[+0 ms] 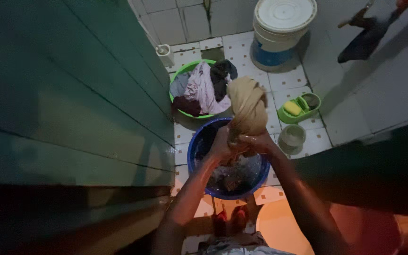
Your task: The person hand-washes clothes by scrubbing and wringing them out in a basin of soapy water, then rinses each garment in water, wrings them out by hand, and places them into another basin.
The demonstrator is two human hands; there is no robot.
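A wet tan cloth (247, 105), twisted into a thick bundle, stands up above a blue basin (197, 141) of dark soapy water. My left hand (222, 145) grips the lower end of the cloth from the left. My right hand (257, 140) grips the same end from the right, touching the left hand. Both hands are over the basin's far half. More dark laundry lies under the water in the basin.
A green basin (174, 80) full of pink, grey and dark clothes sits beyond the blue one. A white lidded bucket (282, 28), a green soap dish (303, 107) with yellow soap and a small grey cup (292, 138) stand on the tiled floor. A green door (62, 94) fills the left.
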